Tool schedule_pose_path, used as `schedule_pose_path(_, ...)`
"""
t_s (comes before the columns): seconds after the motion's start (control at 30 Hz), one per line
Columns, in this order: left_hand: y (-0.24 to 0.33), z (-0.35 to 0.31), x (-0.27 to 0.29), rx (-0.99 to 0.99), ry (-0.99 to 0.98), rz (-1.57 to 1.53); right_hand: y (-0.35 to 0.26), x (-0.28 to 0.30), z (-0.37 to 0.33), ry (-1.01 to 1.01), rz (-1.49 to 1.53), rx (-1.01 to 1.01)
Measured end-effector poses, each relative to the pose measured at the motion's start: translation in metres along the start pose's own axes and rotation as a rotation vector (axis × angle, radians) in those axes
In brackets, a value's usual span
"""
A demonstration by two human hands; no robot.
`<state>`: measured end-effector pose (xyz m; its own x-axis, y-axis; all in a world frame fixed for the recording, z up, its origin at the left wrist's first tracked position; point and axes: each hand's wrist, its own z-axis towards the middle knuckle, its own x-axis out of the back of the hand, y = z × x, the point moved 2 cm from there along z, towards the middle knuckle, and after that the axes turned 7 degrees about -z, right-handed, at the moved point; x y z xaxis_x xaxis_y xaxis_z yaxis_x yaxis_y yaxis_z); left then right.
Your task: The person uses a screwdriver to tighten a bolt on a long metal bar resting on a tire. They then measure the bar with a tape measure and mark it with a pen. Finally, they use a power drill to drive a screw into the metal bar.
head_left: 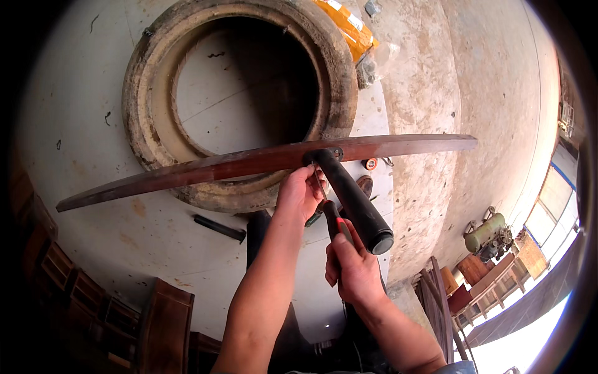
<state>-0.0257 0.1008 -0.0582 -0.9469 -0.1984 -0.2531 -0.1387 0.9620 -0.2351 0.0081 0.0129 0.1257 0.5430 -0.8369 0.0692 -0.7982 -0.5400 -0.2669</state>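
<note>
The right hand (356,269) grips a red-and-black screwdriver (332,217), the left hand (299,194) pinching in narrow by its shaft, right where the black tube (352,202) meets the long wooden beam (249,163)! That beam spans a dirt-caked tyre (146,93) on the stained pale floor (81,124), dark wooden furniture (165,324) lower left, green-tanked compressor (484,232) far right.

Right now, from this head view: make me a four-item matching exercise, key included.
Column one:
1. Screwdriver
2. Tyre
3. Orange bag
4. Air compressor

Column two:
A. Near the picture's top edge
B. Green tank, toward the picture's right side
C. Partly hidden by the wooden bar
D. Handle gripped by the right hand

Pairs: 1-D, 2-C, 3-A, 4-B
</note>
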Motion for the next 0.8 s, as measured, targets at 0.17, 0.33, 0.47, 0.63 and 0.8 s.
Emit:
schedule_pose_path(0.17,-0.004,-0.012,0.002,0.004,-0.054,0.127,0.010,-0.009,-0.003,-0.085,0.601,-0.168)
schedule_pose_path(0.33,0.000,-0.013,0.005,-0.055,-0.125,0.234,-0.005,-0.007,-0.014,-0.049,-0.024,-0.121)
schedule_pose_path(0.47,-0.001,-0.011,0.007,-0.094,-0.114,0.160,-0.016,-0.005,-0.023,0.077,-1.001,0.379)
schedule_pose_path(0.63,0.001,-0.012,0.006,-0.106,-0.114,0.142,-0.028,-0.011,-0.026,0.123,-1.357,0.416)
schedule_pose_path(0.8,-0.002,-0.010,0.001,-0.124,-0.080,0.100,-0.041,-0.017,-0.029,0.136,-1.437,0.481)
